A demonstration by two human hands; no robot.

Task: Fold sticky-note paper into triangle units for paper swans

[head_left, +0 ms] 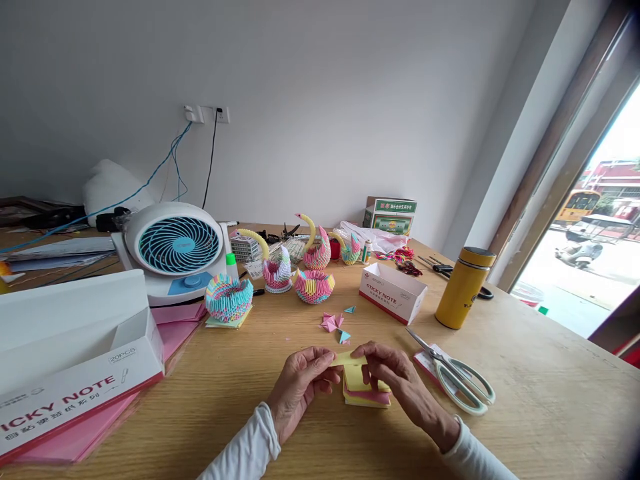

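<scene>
Pinching a yellow slip (343, 361): left hand (303, 388) and right hand (400, 377), inside the desk (225, 383)'s right edge. Uneven finger pressure might crumple it.

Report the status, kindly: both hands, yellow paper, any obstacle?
Left hand pinching yellow paper; right hand touching it. Note stack partly covered by that hand. Scissors to the right, not touching.

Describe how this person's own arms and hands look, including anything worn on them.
The left sleeve and right sleeve are long and white, with creases toward their ends. The left hand and right hand are bare: no gloves show.
</scene>
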